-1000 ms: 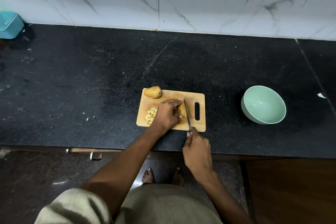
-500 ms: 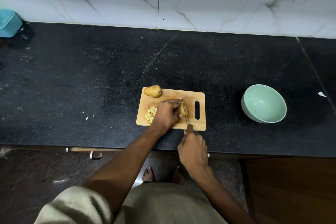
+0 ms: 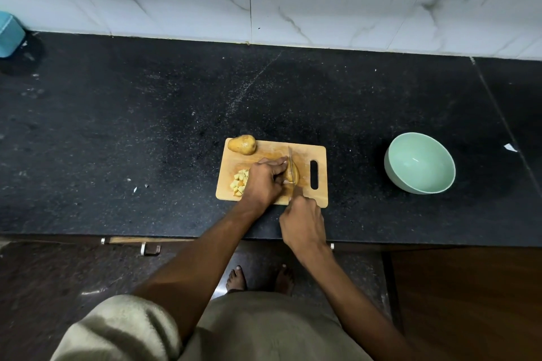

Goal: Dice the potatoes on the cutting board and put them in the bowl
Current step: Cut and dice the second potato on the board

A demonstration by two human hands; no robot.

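Your right hand [image 3: 303,224] gripping the knife [image 3: 291,168], blade now pushed forward through the potato [image 3: 294,176], your left hand [image 3: 265,182] still curled on it, dice [image 3: 240,183] left of that grip.

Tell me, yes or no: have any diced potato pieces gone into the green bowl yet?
No: the green bowl shows only its bare inside, and the diced pieces lie on the cutting board.

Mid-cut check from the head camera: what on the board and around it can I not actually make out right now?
- Yellow-brown potato piece being cut: mostly hidden under the left hand; its remaining size is unclear.
- Steel knife: handle hidden inside the right hand; blade contact with the wooden cutting board hidden.
- Pile of pale diced cubes: partly covered by the left hand; count unknown.
- Teal container: cut off by the left frame edge.
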